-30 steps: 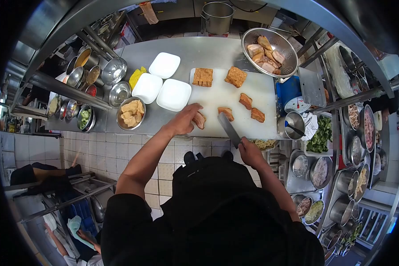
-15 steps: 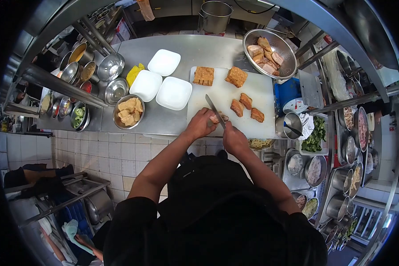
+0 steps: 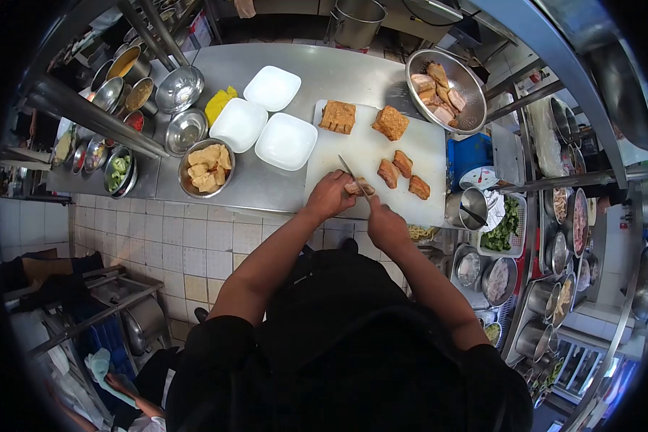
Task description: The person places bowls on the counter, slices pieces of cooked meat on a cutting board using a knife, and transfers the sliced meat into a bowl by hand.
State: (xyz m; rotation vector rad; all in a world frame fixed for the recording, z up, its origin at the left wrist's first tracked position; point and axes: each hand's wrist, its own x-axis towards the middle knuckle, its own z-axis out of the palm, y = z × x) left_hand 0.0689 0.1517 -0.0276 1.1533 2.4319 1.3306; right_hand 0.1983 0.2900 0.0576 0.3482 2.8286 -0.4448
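My left hand (image 3: 330, 196) holds a small piece of roast pork belly (image 3: 360, 189) against the near part of a white cutting board (image 3: 429, 153), fingers curled over it. My right hand (image 3: 387, 227) is closed round the handle of a knife (image 3: 349, 170), whose blade lies across the pork with its tip pointing away and left. Farther up the board sit a scored brown pork slab (image 3: 336, 117) and a golden, crisp-skinned block (image 3: 390, 123). Right of the knife lie three smaller pork pieces (image 3: 419, 187). Whether the blade has entered the meat is hard to see.
Left of the board stand three white dishes (image 3: 286, 141), a yellow cloth (image 3: 217, 102) and a steel bowl (image 3: 186, 187) of pale chunks. A colander (image 3: 474, 83) of meat stands back right. A steel pot (image 3: 455, 214) is at the board's right. Another person's arm (image 3: 126, 391) shows bottom left.
The view has shifted and turned slightly. The knife has moved a little along the pork, its handle drawn slightly nearer. My left hand keeps its hold on the piece.
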